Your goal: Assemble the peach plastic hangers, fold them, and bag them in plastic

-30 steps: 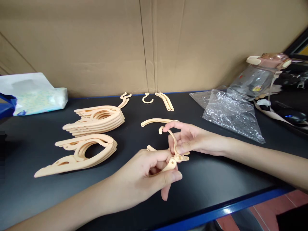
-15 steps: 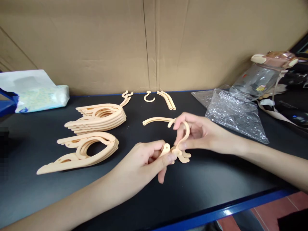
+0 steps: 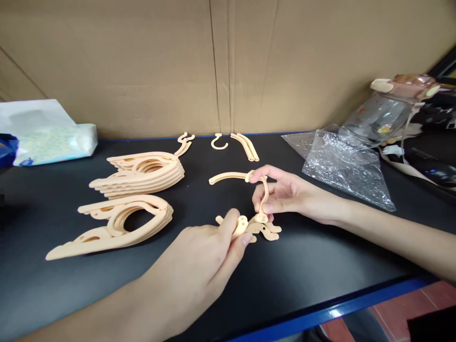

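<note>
Right hand (image 3: 285, 192) pinched the hook (image 3: 265, 192), turned more edge-on than half a second before, close to the branched piece (image 3: 270, 233). Left hand (image 3: 203, 251) gripped a pale arm (image 3: 241, 227) nearby, over the black table (image 3: 320, 266).

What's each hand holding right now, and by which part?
Right hand: a beige, curved plastic hook, by its stem, index finger near the tip. Left hand: a beige plastic piece, pinched near its rounded, holed end; the grip is partly hidden.
</note>
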